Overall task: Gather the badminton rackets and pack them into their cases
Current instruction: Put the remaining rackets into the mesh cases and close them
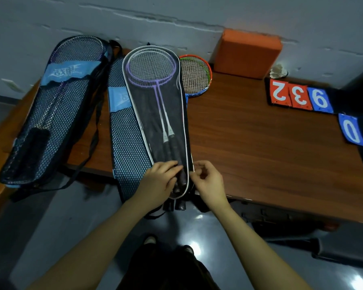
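A black case with white piping (177, 114) lies on the wooden table (260, 147), with two purple and white rackets (153, 74) inside, visible through its clear front. My left hand (159, 181) presses on the case's lower end over the black handles. My right hand (208, 181) pinches the case's right edge near the bottom, fingers curled on it. A blue mesh case (126, 143) lies under it to the left. Another blue mesh case (52, 114) with a racket inside rests at far left. An orange and green racket (195, 76) pokes out behind.
An orange foam block (247, 53) leans on the wall at the back. Flip score cards (300, 96) reading 2, 3, 9, 0 lie at the right. A shuttlecock (278, 72) sits near the block. The table's front edge overhangs a shiny floor (71, 216).
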Tool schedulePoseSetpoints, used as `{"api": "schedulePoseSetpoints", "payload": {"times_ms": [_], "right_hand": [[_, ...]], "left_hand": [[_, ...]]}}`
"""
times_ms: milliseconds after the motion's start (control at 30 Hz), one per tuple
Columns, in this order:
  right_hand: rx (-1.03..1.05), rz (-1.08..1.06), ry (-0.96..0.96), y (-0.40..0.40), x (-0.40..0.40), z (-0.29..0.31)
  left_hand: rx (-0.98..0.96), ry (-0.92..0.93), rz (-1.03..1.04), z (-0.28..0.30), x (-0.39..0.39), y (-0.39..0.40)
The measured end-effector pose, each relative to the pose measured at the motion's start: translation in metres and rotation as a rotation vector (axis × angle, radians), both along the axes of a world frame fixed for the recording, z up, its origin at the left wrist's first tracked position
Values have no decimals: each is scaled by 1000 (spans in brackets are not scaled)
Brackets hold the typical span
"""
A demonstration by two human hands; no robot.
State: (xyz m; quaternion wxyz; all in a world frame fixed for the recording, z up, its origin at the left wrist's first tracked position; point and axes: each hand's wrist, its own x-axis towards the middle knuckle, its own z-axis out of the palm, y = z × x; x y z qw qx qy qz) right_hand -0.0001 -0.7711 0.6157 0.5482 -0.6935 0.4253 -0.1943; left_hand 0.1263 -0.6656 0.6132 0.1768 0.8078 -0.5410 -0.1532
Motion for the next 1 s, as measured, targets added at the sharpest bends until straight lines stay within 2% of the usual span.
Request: {"api": "schedulePoseSetpoints", "payload": {"times_ms": [100,267,433,567,800,1000], "right_hand": [[-103,19,86,-14,-12,-7],[-274,89,176,-40,-5,-11],[-418,102,241,-66,44,-5],[-501,60,329,-93,102,-11],[-511,-22,584,-144,201,-13],[-478,-125,733,-171,252,-18]], "left_hand": [[67,-32,4,-2,-5,-10],[62,-18,30,-4,6,-24],[23,-50,62,7,49,-62],[14,-45,9,8,106,-102],[20,-4,-104,5,211,-167],[19,26,-183,-5,258,-212]]}}
